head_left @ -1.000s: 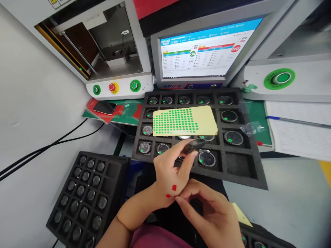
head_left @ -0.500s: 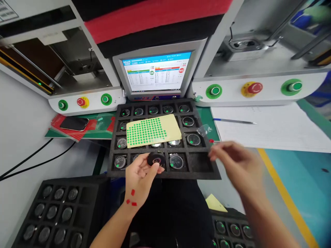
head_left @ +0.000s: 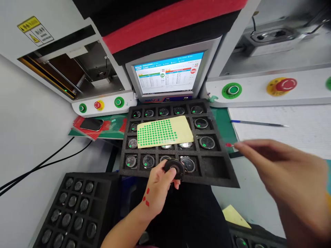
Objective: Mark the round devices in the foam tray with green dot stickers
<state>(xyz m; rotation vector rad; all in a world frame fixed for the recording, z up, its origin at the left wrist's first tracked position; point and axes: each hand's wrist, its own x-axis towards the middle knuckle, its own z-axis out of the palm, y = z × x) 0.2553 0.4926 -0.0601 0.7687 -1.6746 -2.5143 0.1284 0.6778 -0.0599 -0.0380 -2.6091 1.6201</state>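
Observation:
My left hand (head_left: 157,189) is closed around a round black watch body (head_left: 172,166), thumb pressed on its face, over the front edge of a black foam tray (head_left: 181,176). Small red stickers (head_left: 147,197) are on that wrist. To the right of the tray, my right hand (head_left: 287,172) pinches a small red-tipped piece (head_left: 229,145); its exact kind is unclear. Round watch bodies (head_left: 207,142), several with green dots, sit in the tray's pockets. A sheet of green dot stickers (head_left: 165,132) lies across them, partly hiding some. The front right pocket is bare.
A monitor (head_left: 169,75) stands behind the tray, between two machines with green buttons (head_left: 233,90) and red stop buttons (head_left: 286,84). Paper with a pen (head_left: 258,123) lies at right, a phone (head_left: 91,124) at left. More foam trays stand at lower left (head_left: 102,193) and lower right.
The view has shifted, so the scene sits further right. The watch body has turned in my left hand, with my thumb now across its middle. My right hand now pinches the red-tipped piece.

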